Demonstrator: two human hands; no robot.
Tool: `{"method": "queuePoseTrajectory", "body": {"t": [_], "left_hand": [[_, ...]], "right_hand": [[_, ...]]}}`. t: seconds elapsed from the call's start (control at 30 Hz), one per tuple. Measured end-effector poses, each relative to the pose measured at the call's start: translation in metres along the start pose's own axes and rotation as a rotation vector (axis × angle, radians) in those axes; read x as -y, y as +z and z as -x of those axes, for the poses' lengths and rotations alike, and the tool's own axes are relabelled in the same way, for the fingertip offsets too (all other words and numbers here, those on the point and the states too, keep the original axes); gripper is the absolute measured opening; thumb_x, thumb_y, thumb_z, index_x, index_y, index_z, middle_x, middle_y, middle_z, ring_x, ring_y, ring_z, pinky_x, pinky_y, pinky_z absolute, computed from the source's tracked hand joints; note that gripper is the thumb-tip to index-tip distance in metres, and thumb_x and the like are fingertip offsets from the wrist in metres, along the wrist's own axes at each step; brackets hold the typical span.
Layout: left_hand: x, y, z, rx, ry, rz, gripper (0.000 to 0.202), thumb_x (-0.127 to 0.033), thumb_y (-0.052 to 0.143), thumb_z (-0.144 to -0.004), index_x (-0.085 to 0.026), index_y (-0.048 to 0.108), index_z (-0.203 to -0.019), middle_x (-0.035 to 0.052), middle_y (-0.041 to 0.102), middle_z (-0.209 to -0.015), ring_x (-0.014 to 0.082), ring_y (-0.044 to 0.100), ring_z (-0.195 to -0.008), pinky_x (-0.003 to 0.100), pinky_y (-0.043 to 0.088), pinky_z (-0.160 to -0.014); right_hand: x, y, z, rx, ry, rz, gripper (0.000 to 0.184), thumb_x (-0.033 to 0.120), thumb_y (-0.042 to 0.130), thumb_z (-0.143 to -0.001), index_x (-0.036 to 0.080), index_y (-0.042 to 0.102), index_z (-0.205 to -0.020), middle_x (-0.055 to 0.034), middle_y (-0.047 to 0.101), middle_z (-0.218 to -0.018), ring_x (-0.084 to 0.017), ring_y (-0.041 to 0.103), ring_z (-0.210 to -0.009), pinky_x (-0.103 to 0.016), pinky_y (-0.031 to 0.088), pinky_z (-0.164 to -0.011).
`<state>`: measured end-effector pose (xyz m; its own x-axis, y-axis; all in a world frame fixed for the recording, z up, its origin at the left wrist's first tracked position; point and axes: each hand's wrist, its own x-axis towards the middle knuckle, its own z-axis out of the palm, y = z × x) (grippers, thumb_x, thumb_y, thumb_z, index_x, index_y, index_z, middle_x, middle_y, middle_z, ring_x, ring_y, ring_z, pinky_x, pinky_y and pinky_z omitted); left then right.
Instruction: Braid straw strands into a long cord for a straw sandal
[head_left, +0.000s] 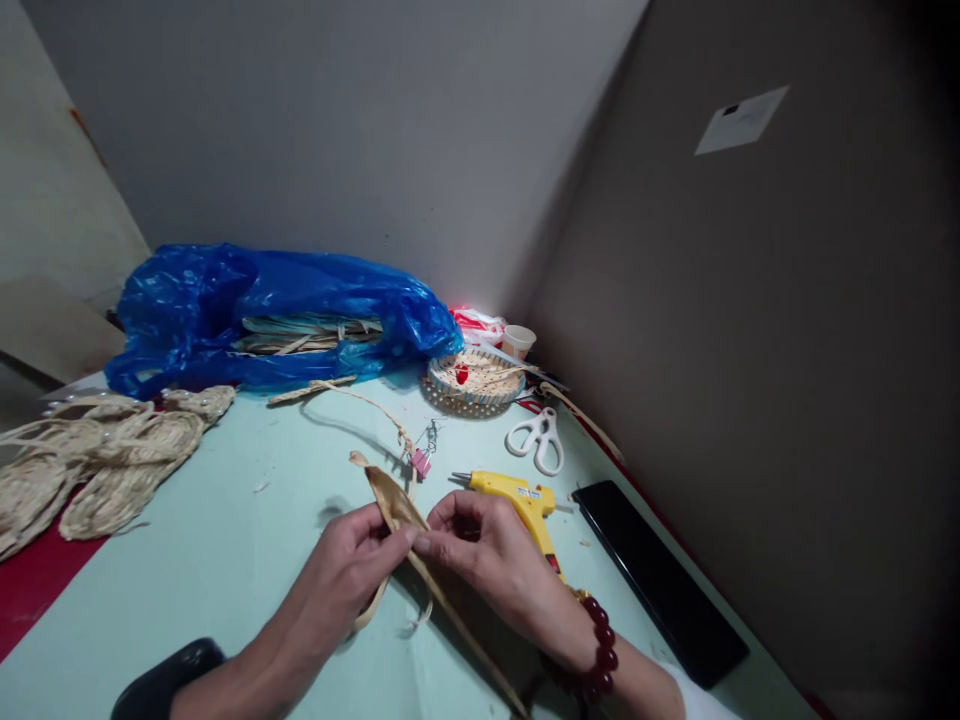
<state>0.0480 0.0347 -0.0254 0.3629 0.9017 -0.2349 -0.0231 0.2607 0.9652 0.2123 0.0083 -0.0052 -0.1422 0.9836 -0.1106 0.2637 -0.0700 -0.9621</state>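
Observation:
My left hand point(352, 570) and my right hand point(484, 555) meet over the pale green table point(225, 540), both pinching a long dried straw leaf point(390, 500). The leaf's tip sticks up beyond my fingers and its tail runs down toward the near edge. A braided straw cord point(375, 405) with a pink binder clip point(421, 461) lies just beyond the leaf. A yellow glue gun point(517, 495) rests right behind my right hand. A red bead bracelet point(596, 650) circles my right wrist and a black band point(161, 680) my left.
White scissors point(536, 438) and a small woven basket point(474, 380) lie at the back right, near a paper cup point(518, 340). A blue plastic bag point(262, 310) holds straw at the back. Woven straw sandals point(97, 460) sit left. A black phone point(660, 575) lies right.

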Motion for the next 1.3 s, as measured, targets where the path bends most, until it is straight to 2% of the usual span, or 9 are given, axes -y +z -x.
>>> {"method": "queuePoseTrajectory", "body": {"t": [0.13, 0.33, 0.5, 0.73, 0.83, 0.97, 1.07, 1.2, 1.3], "left_hand": [[0.003, -0.004, -0.004, 0.053, 0.030, -0.058, 0.024, -0.039, 0.070, -0.070, -0.016, 0.068, -0.075, 0.0029, 0.068, -0.072, 0.0167, 0.059, -0.069, 0.022, 0.045, -0.063], [0.001, -0.002, -0.003, 0.048, 0.022, -0.044, 0.026, -0.041, 0.073, -0.065, -0.016, 0.069, -0.073, 0.0039, 0.069, -0.070, 0.0198, 0.063, -0.072, 0.025, 0.048, -0.065], [-0.002, 0.001, 0.000, 0.048, 0.023, -0.036, 0.026, -0.040, 0.072, -0.066, -0.016, 0.067, -0.075, 0.0031, 0.068, -0.069, 0.0199, 0.061, -0.072, 0.025, 0.048, -0.065], [0.007, -0.003, -0.005, 0.054, 0.053, -0.109, 0.016, -0.030, 0.067, -0.069, -0.016, 0.062, -0.075, -0.0010, 0.059, -0.068, 0.0171, 0.055, -0.067, 0.024, 0.043, -0.060], [0.006, -0.003, -0.007, 0.050, 0.021, -0.110, 0.018, -0.032, 0.067, -0.067, -0.016, 0.062, -0.075, -0.0011, 0.059, -0.066, 0.0175, 0.054, -0.065, 0.024, 0.042, -0.058], [0.001, -0.003, -0.006, 0.016, 0.121, -0.191, 0.014, -0.031, 0.065, -0.069, -0.018, 0.062, -0.064, -0.0012, 0.058, -0.062, 0.0176, 0.052, -0.065, 0.025, 0.041, -0.061], [-0.001, -0.001, -0.005, 0.039, 0.149, -0.188, 0.022, -0.036, 0.065, -0.069, -0.019, 0.058, -0.058, -0.0031, 0.051, -0.055, 0.0146, 0.046, -0.057, 0.024, 0.037, -0.056], [0.003, 0.000, -0.006, 0.086, 0.104, -0.111, 0.028, -0.043, 0.067, -0.066, -0.018, 0.055, -0.059, -0.0045, 0.046, -0.054, 0.0117, 0.039, -0.052, 0.023, 0.033, -0.051], [0.006, -0.001, -0.008, 0.013, 0.085, -0.149, 0.024, -0.039, 0.068, -0.065, -0.018, 0.059, -0.062, -0.0051, 0.046, -0.054, 0.0119, 0.040, -0.052, 0.023, 0.033, -0.053]], "right_hand": [[-0.004, -0.001, -0.001, 0.011, 0.012, -0.002, 0.034, 0.046, 0.070, -0.076, 0.014, 0.061, -0.075, 0.0016, 0.052, -0.066, -0.010, 0.042, -0.060, -0.021, 0.030, -0.053], [0.000, 0.000, -0.001, 0.027, 0.075, -0.002, 0.033, 0.045, 0.071, -0.073, 0.013, 0.061, -0.072, 0.0028, 0.049, -0.061, -0.009, 0.038, -0.056, -0.021, 0.026, -0.049], [0.002, 0.000, -0.001, 0.072, 0.126, -0.131, 0.032, 0.043, 0.072, -0.072, 0.013, 0.060, -0.071, 0.0040, 0.047, -0.060, -0.008, 0.036, -0.056, -0.021, 0.025, -0.051], [0.008, 0.006, 0.005, 0.093, 0.162, -0.279, 0.029, 0.039, 0.071, -0.072, 0.015, 0.056, -0.070, 0.0046, 0.044, -0.061, -0.008, 0.034, -0.056, -0.021, 0.025, -0.052], [0.013, 0.002, 0.007, 0.127, 0.116, -0.337, 0.028, 0.039, 0.071, -0.073, 0.014, 0.059, -0.074, 0.0030, 0.048, -0.064, -0.009, 0.037, -0.058, -0.021, 0.028, -0.055], [0.023, -0.010, 0.011, 0.182, 0.001, -0.400, 0.025, 0.037, 0.068, -0.079, 0.015, 0.059, -0.081, -0.0011, 0.059, -0.075, -0.012, 0.049, -0.069, -0.023, 0.038, -0.068], [0.035, -0.021, 0.023, 0.191, -0.070, -0.445, 0.018, 0.032, 0.061, -0.086, 0.016, 0.055, -0.083, -0.0026, 0.062, -0.075, -0.012, 0.053, -0.073, -0.025, 0.040, -0.073], [0.061, -0.037, 0.053, 0.100, -0.150, -0.523, 0.015, 0.028, 0.056, -0.090, 0.017, 0.054, -0.081, 0.0020, 0.049, -0.063, -0.009, 0.041, -0.060, -0.023, 0.036, -0.062], [0.086, -0.056, 0.078, -0.011, -0.249, -0.605, 0.017, 0.029, 0.057, -0.089, 0.019, 0.054, -0.076, 0.0053, 0.032, -0.057, -0.007, 0.026, -0.049, -0.019, 0.029, -0.046]]}}
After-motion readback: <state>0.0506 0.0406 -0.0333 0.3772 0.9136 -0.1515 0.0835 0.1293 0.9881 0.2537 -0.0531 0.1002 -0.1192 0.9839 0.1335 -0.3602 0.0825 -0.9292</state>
